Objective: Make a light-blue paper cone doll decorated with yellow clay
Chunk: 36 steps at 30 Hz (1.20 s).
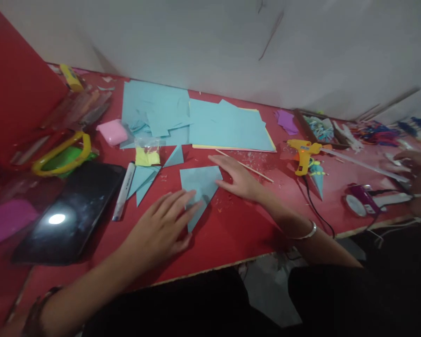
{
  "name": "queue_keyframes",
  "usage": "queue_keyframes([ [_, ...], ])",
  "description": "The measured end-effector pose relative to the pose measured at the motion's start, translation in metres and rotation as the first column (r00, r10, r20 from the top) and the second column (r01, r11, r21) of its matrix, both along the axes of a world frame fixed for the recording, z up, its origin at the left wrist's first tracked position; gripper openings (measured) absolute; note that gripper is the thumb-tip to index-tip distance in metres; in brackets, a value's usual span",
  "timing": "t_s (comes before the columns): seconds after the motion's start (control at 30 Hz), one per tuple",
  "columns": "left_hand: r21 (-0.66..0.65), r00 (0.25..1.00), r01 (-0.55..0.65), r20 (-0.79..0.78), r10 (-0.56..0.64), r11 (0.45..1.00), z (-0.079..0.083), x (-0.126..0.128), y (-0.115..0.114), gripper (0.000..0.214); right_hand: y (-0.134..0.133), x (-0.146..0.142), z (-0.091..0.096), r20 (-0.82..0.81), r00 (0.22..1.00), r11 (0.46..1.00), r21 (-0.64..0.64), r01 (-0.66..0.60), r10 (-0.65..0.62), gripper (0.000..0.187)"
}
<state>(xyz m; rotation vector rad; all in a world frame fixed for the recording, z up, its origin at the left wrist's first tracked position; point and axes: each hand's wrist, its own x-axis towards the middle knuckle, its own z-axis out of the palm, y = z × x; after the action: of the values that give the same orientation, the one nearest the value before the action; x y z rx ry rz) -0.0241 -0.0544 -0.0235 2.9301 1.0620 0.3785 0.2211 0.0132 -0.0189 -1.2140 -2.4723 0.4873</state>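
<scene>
A light-blue piece of paper (200,180) with a slanted lower right edge lies on the red table between my hands. Over its left side rests my left hand (163,220), fingers outstretched and slightly apart. My right hand (240,178) is at the paper's upper right corner, thumb touching or close to the edge and fingers extended above it. Folded blue paper triangles (143,180) lie left of the sheet, beside a small bag of yellow material (147,153). A thin wooden stick (254,172) lies just beyond my right hand.
Behind are stacked blue sheets (228,124). At left lie a white marker (124,192), a dark tablet-like slab (70,215) and yellow-handled scissors (61,154). To the right are a yellow glue gun (303,152), its cord, a purple device (365,199) and another person's hand (416,164).
</scene>
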Motion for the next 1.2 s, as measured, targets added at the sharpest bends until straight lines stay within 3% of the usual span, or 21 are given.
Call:
queue_keyframes([
  [0.1, 0.026, 0.985, 0.168, -0.05, -0.167, 0.985, 0.001, 0.006, -0.003, 0.043, 0.006, -0.014, 0.005, 0.092, 0.995, 0.997, -0.07, -0.024, 0.031, 0.075],
  [0.2, -0.038, 0.97, 0.217, -0.107, -0.219, 0.976, 0.002, 0.011, -0.001, 0.043, 0.009, -0.019, 0.01, 0.187, 0.982, 0.998, -0.066, -0.009, 0.021, 0.076],
  [0.57, -0.141, 0.986, 0.14, -0.07, -0.151, 0.98, 0.009, 0.008, 0.006, 0.031, 0.003, -0.024, 0.009, 0.182, 0.982, 0.997, -0.049, 0.064, -0.054, 0.048],
  [0.83, -0.217, 0.995, 0.046, -0.072, -0.063, 0.975, 0.007, 0.007, 0.009, 0.037, -0.006, -0.029, 0.005, 0.167, 0.984, 0.996, -0.061, 0.067, -0.056, 0.054],
  [1.07, -0.209, 0.994, 0.003, -0.11, -0.027, 0.978, 0.011, 0.007, 0.008, 0.042, -0.009, -0.027, 0.004, 0.092, 0.995, 0.993, -0.107, 0.053, -0.043, 0.022],
  [1.2, -0.2, 0.993, 0.014, -0.115, -0.038, 0.98, 0.012, 0.009, 0.008, 0.045, -0.013, -0.024, 0.004, 0.124, 0.992, 0.993, -0.106, 0.043, -0.029, 0.02],
])
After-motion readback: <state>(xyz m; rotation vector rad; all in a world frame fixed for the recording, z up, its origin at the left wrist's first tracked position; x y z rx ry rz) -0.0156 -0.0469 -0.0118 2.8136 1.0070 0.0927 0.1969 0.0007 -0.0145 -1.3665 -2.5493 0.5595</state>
